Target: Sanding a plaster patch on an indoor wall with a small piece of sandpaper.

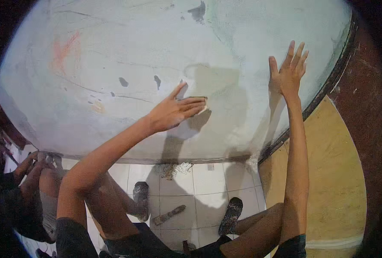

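Observation:
My left hand (178,111) lies against the white wall (135,47), fingers together and pointing right, thumb raised apart. Under its fingertips is a thin flat piece (205,103) with a dark upper edge and a pale side; it looks like folded sandpaper, mostly hidden by the fingers. Further right and higher, my right hand (289,76) rests on the same wall with its fingers spread and nothing in them. Grey patches, cracks and orange marks show on the wall's surface. Shadows of my arms fall across it.
A pale tiled floor (178,185) runs below the wall, with crumbs of debris (173,170) at its foot. A long flat tool (169,215) lies between my feet. A yellowish board (328,172) stands at right beside a brown surface (365,107). Another person (36,180) sits at left.

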Motion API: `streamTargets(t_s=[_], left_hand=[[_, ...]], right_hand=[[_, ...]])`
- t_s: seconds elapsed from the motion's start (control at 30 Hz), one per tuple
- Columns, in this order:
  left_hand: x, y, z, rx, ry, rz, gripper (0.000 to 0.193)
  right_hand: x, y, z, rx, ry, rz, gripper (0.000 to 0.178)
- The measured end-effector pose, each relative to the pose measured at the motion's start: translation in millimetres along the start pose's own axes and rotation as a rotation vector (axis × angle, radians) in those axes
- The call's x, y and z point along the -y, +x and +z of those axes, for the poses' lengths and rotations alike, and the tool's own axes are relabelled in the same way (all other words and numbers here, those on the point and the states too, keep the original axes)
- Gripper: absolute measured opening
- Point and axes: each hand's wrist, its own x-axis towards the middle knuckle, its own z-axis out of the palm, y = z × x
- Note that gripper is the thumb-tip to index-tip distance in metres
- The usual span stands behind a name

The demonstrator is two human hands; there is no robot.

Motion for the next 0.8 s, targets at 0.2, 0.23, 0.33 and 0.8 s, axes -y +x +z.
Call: streamTargets(t_s=[0.2,0.23,0.33,0.8], left_hand=[[-1.4,-0.1,-1.8,-0.069,0.003,-0.049,0.054],[-4.1,-3.6,6.1,-0.042,-0.014,-0.038,0.054],[-6.7,-2.5,10.5,0.063,0.059,0.045,0.053],[-6.3,-3.1,14.0,0.059,0.036,0.037,0.054]], right_hand=[[3.3,3.2,-2.1,-0.003,-0.016,-0.007,0.091],[2.9,2.9,-0.6,-0.005,-0.01,-0.007,0.091],[1.8,0.5,1.6,-0.031,-0.015,-0.023,0.092],[0.6,-1.4,-1.3,-0.009,-0.021,0.002,0.092]])
